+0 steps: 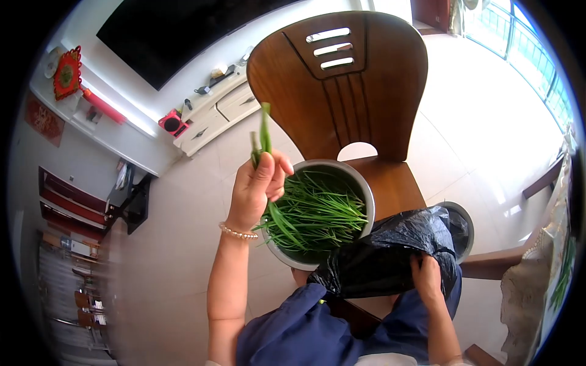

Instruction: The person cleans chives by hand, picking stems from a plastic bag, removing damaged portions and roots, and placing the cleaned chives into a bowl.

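My left hand (256, 183) is pinched on one small bunch of slender green stalks (265, 129), two ends rising above my thumb. One beaded, pearl-like bracelet (238, 232) circles that wrist. Just right of this hand, many long green stalks (323, 210) fill one round grey metal basin (370, 210), over the left edge of one brown wooden chair's (384, 79) seat. My right hand (428, 279) is at one black plastic bag (366, 265) over my lap; its fingers are partly hidden, so I cannot tell whether they grip
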A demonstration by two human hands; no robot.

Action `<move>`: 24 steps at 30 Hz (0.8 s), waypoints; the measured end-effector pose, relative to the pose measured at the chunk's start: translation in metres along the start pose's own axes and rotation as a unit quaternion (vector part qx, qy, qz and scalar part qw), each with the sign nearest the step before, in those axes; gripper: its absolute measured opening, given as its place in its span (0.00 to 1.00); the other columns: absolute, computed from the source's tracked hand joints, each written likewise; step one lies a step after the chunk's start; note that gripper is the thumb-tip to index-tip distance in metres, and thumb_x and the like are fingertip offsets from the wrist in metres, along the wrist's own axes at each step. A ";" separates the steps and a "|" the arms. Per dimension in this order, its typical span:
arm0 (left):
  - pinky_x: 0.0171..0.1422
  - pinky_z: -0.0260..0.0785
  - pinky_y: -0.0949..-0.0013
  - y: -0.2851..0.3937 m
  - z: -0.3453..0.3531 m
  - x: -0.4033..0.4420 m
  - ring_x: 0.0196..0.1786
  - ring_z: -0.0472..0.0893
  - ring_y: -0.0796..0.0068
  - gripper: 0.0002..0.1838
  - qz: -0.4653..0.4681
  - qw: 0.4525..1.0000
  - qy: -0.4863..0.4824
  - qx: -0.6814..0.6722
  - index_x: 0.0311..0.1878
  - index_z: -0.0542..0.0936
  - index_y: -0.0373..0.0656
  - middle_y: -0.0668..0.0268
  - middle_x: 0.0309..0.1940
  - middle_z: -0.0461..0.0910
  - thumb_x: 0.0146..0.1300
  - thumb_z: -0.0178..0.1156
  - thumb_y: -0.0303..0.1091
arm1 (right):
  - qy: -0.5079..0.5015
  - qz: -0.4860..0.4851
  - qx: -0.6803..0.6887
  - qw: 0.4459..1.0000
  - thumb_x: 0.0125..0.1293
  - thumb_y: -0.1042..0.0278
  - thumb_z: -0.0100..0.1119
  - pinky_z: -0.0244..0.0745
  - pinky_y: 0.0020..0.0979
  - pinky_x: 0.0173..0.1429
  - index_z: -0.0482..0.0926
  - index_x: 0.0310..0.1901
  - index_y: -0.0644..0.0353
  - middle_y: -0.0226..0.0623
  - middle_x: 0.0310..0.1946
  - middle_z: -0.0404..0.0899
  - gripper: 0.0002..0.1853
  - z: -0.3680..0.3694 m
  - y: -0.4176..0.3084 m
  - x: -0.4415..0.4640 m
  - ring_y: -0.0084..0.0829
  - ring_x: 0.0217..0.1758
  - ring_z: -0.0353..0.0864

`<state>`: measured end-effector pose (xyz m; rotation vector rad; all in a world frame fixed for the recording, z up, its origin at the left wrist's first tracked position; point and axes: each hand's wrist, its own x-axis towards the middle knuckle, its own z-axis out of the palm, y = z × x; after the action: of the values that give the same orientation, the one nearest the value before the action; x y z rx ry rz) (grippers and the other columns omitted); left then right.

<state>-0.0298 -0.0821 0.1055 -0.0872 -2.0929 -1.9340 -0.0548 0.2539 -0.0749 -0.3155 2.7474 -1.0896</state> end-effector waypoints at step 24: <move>0.42 0.67 0.72 -0.107 0.124 -0.092 0.34 0.74 0.75 0.09 0.282 0.724 -0.401 0.485 0.29 0.72 0.45 0.69 0.27 0.72 0.52 0.59 0.39 | 0.020 -0.020 0.064 0.998 0.60 0.68 0.54 0.70 0.43 0.41 0.75 0.38 0.70 0.58 0.31 0.76 0.12 -0.010 -0.017 0.011 0.55 0.38 0.76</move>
<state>0.0113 0.0437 -0.0278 -1.3228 -2.7985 -0.2507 -0.0658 0.2454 -0.0567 -0.3346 2.6987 -1.2892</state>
